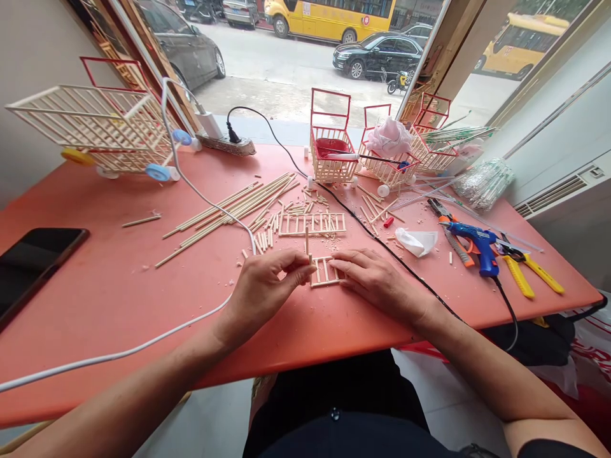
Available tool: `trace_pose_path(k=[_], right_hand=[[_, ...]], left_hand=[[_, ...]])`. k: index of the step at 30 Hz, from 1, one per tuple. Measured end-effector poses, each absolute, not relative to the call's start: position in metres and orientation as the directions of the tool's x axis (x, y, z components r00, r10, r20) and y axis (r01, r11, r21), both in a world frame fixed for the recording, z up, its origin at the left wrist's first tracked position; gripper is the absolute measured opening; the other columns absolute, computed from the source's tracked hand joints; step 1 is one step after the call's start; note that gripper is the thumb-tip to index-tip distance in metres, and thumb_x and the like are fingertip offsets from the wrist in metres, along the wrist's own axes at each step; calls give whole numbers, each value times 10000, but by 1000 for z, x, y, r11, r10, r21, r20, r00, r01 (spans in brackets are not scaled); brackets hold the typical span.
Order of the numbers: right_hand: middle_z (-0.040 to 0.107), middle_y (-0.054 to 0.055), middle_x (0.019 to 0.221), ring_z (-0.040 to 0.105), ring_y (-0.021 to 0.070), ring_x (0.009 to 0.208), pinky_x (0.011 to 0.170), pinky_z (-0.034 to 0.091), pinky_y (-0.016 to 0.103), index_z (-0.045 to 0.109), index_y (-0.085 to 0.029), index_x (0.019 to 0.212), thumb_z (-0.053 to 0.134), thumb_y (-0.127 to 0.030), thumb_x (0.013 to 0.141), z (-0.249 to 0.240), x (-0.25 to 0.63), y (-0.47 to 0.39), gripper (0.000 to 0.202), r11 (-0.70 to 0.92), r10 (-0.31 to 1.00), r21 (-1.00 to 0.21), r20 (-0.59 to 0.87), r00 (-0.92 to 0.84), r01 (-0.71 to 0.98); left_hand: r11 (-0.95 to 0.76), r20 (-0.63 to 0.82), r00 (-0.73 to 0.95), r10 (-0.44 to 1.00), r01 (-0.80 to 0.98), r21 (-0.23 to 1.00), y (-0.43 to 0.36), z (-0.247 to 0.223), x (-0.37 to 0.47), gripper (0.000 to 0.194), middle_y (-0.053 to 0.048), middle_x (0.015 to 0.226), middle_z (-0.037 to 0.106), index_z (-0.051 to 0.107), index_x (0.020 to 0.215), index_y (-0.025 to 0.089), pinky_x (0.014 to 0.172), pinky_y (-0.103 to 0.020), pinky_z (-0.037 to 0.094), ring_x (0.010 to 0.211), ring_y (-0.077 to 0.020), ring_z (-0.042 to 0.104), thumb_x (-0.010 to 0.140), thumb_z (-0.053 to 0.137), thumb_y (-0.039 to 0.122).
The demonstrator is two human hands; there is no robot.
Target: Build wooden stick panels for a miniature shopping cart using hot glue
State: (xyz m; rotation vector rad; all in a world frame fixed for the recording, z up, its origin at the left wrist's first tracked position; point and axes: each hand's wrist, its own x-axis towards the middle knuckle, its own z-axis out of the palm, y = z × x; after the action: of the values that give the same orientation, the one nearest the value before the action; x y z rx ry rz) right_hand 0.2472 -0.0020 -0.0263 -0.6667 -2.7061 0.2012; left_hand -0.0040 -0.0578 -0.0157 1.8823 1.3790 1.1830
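Observation:
Between thumb and index finger, my left hand (270, 283) pinches a short wooden stick (307, 240), held upright at the left edge of a small ladder-like stick frame (325, 284). The frame lies flat on the pink table. My right hand (370, 277) rests on the frame's right end, its fingertips pressed on it. Just beyond the hands lies a longer stick frame (312, 233) with several rungs. Cut stick pieces (264, 241) are scattered to its left.
Long sticks (238, 207) lie left of centre. A phone (41, 264) is at far left. Model carts (331, 152) stand by the window. A blue glue gun (477, 238), yellow-handled pliers (529, 270) and a white packet (416, 242) are at right. A black cable (382, 245) crosses the table (172, 343).

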Motion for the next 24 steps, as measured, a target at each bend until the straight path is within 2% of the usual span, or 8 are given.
trace_pose_path(k=[10, 17, 21, 24], right_hand=[[691, 168, 1404, 650, 274, 1288, 1102, 563, 473, 646, -145, 1385, 601, -202, 1039, -26, 247, -2, 353, 886, 463, -190, 309, -831, 423], [692, 145, 1407, 657, 268, 1288, 1100, 568, 476, 646, -200, 1395, 596, -210, 1042, -25, 247, -2, 356, 882, 471, -189, 301, -830, 432], [697, 163, 1393, 658, 272, 1279, 1095, 572, 478, 652, -167, 1384, 591, -198, 1041, -25, 247, -2, 350, 885, 465, -189, 310, -829, 425], [692, 156, 1408, 648, 277, 1298, 1102, 570, 487, 654, -188, 1398, 598, -192, 1033, -25, 247, -3, 370, 877, 477, -221, 306, -824, 426]], left_hand=[[-353, 354, 92, 931, 474, 806, -56, -18, -4, 179, 57, 664, 723, 716, 749, 211, 656, -209, 464, 617, -102, 648, 928, 718, 210], [-352, 344, 108, 933, 482, 803, -56, -15, -4, 174, 49, 667, 726, 710, 751, 214, 669, -222, 483, 614, -113, 646, 926, 705, 214], [-350, 326, 136, 935, 476, 807, -56, -13, -6, 176, 38, 674, 733, 702, 750, 210, 672, -222, 492, 628, -120, 658, 925, 698, 234], [-334, 310, 132, 941, 494, 803, -56, -13, -8, 168, 27, 687, 747, 722, 762, 214, 667, -228, 501, 636, -131, 661, 917, 707, 277]])
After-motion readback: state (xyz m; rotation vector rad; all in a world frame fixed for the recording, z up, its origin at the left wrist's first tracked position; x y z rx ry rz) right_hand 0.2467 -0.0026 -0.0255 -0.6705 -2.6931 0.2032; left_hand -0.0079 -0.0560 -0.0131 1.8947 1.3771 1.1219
